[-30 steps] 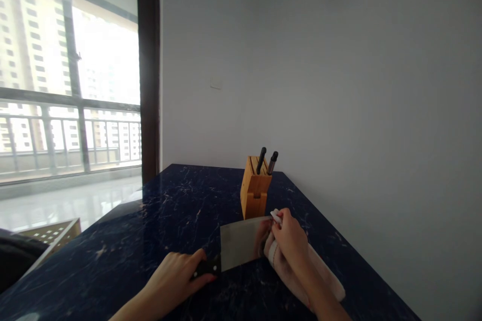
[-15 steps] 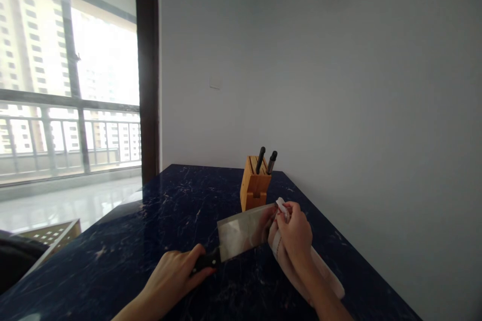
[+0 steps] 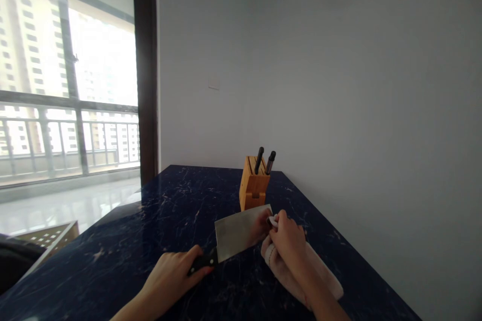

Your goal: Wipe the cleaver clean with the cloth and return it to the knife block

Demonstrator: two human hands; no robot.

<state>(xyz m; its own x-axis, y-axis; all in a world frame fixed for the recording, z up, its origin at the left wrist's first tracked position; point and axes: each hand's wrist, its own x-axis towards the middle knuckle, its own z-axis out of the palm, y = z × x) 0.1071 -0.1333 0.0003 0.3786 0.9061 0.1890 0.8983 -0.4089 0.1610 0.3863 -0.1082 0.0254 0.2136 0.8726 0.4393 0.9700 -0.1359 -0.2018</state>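
Observation:
My left hand is wrapped round the black handle of a cleaver. Its broad steel blade points right and slightly up, over the table and in front of the knife block. Closed on a bunched part of a pale cloth, my right hand is at the far end of the blade. The rest of the cloth hangs below that hand and trails under the forearm. The wooden knife block stands just behind the blade, with two dark-handled tools in its slots.
The dark blue marbled table runs up to a grey wall on the right. At the left are a large window with a railing outside and a chair with a perforated panel beside the table edge.
My right hand has moved slightly down and left with the cloth at the blade's end. The left hand still grips the cleaver in nearly the same place.

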